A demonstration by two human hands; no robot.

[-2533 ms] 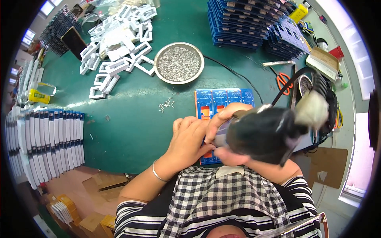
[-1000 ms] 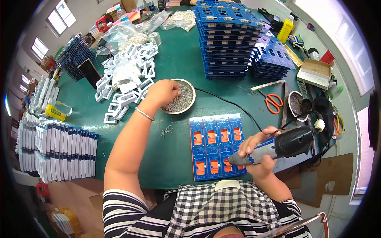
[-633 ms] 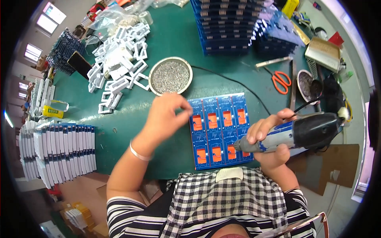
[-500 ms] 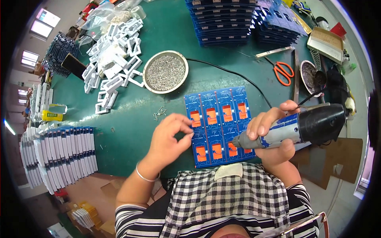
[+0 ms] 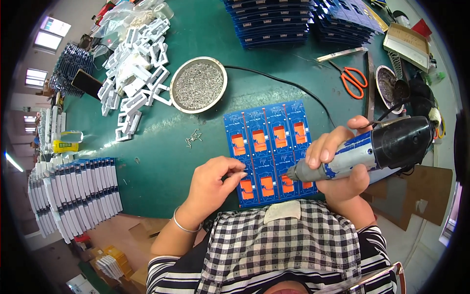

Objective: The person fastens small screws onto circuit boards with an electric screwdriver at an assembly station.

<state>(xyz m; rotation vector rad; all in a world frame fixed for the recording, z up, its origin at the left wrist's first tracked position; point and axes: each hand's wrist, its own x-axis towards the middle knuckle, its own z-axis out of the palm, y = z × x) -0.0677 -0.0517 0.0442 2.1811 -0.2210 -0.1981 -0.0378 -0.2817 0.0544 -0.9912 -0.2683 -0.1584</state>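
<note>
My right hand (image 5: 338, 159) is wrapped round a grey and black electric screwdriver (image 5: 364, 152), whose nose points left over a blue circuit board panel (image 5: 269, 159). The panel lies flat at the table's near edge, with orange pieces showing through its cutouts. At the panel's left edge, my left hand (image 5: 214, 182) has thumb and forefinger pinched together. Whatever sits between those fingertips is too small to make out. Up and left of that hand lies a little pile of loose screws (image 5: 194, 138). A round metal bowl (image 5: 175, 98) full of screws stands beyond it.
White plastic frames (image 5: 134, 103) lie heaped at the far left. Stacked blue panels (image 5: 271, 24) stand at the back. Orange-handled scissors (image 5: 353, 82) and a dish (image 5: 387, 88) are at right. A black cable (image 5: 279, 83) crosses the table. White-and-blue units (image 5: 81, 193) line the left edge.
My left hand has drawn down slightly and its thumb and forefinger have come together. The screwdriver has stayed over the panel, tilted a little more, its rear end higher.
</note>
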